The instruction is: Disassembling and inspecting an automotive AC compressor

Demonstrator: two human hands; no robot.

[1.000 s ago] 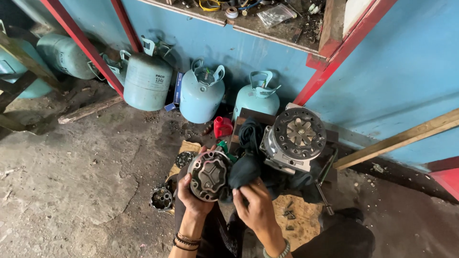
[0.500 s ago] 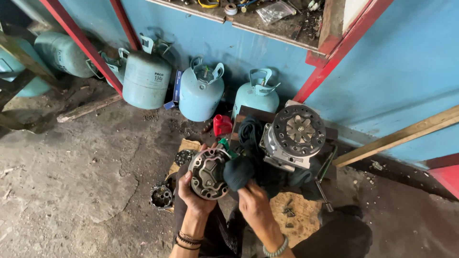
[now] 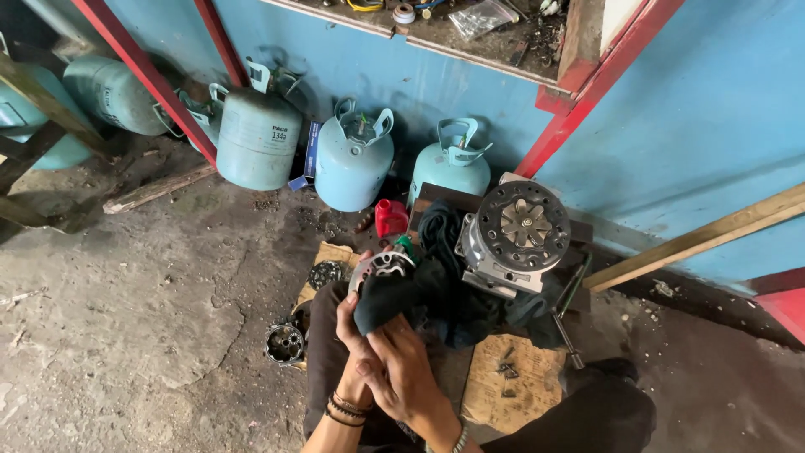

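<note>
Since half a second ago, both hands are drawing closer to the body and the dark cloth [image 3: 387,304] is now covering most of the round metal part [image 3: 381,267], which was earlier facing the camera almost bare. Left hand [image 3: 352,323] is clenching the part from below and behind, its grip closed on the rim; right hand [image 3: 402,373] is lying over the left one, pressing the cloth against the part's face, its grip closed on the cloth. From both grips the part is lying up and away, its flat face tilting toward the person, only its upper edge showing; the left hand is the nearer. Just beyond it a compressor body [image 3: 511,239] is sitting on more dark cloth and cardboard [image 3: 511,382] on the concrete floor [image 3: 126,335]. Pale blue gas cylinders [image 3: 352,164] are standing against the blue wall [image 3: 688,126].
</note>
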